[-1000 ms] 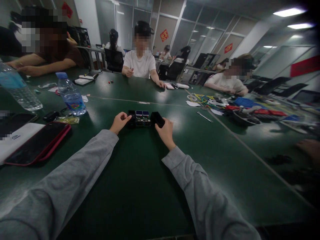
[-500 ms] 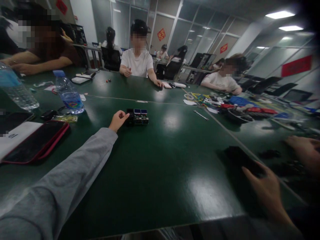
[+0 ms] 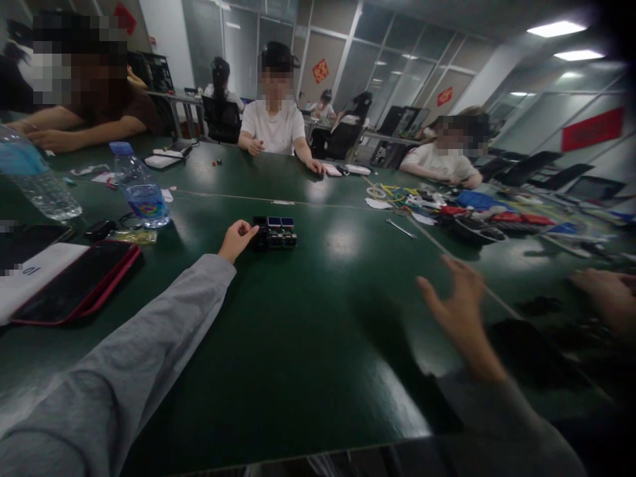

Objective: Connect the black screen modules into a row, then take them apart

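My left hand (image 3: 238, 240) stretches out over the green table, thumb and fingers pinched at the left end of a small black device (image 3: 281, 240). Two dark blue square panels top the device, and its front looks like a circuit board with ports. My right hand (image 3: 460, 298) hovers above the table on the right with fingers apart and nothing in them. To the right of that wrist lies a dark flat object (image 3: 529, 348), too dim to name.
Bottles (image 3: 142, 189), a red-edged phone or tablet (image 3: 79, 278) and a yellowish packet (image 3: 134, 236) stand or lie left. A wrench (image 3: 401, 228) and a pile of cables and tools (image 3: 477, 212) are far right. Another person's hand (image 3: 603, 295) rests at the right edge.
My right hand has let go of the dark object, leaving it on the right of the table, and has moved left and away from me. My left hand stays at the device.
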Available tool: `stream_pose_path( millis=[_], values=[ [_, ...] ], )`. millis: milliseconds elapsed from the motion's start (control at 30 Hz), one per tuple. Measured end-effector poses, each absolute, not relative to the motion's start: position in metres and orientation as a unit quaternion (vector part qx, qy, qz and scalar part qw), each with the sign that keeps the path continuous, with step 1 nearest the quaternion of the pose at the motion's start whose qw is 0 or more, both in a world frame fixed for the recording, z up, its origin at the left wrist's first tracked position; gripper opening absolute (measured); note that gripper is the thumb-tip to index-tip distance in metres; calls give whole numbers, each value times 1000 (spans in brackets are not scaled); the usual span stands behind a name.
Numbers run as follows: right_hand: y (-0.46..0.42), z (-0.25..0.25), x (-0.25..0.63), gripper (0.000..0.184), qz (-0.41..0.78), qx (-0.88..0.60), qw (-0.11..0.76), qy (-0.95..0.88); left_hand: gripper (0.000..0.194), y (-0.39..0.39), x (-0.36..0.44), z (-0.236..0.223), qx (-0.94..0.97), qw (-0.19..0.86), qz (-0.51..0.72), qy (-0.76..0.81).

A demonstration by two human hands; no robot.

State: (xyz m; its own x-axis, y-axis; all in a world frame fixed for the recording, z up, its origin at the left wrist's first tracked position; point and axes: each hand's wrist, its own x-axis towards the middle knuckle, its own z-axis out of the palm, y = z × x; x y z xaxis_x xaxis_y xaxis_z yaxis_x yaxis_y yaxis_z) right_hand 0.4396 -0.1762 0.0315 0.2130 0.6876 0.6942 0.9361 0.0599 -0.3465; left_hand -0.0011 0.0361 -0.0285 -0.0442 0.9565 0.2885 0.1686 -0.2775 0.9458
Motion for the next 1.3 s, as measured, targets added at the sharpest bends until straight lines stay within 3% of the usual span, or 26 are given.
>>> stream_pose_path(
  millis=[100,267,467,867,1133,1300],
  values=[
    [-114,7,327,61,-81,-577,352,-732,31,37,-2,-31,582,377,544,472],
    [-53,-15,228,62,-27,-475,286,-832,33,39,-2,-33,583,376,541,475],
    [-33,-19,245,35,-14,-529,359,-769,32,41,0,-33,597,369,543,461],
    [-20,-28,258,39,108,-582,431,-681,32,38,-2,-31,596,367,529,480],
    [-27,-23,254,44,19,-527,422,-738,31,36,-3,-29,593,380,524,479],
    [-24,-23,257,42,98,-553,448,-696,31,35,-2,-28,592,389,523,474]
  ],
)
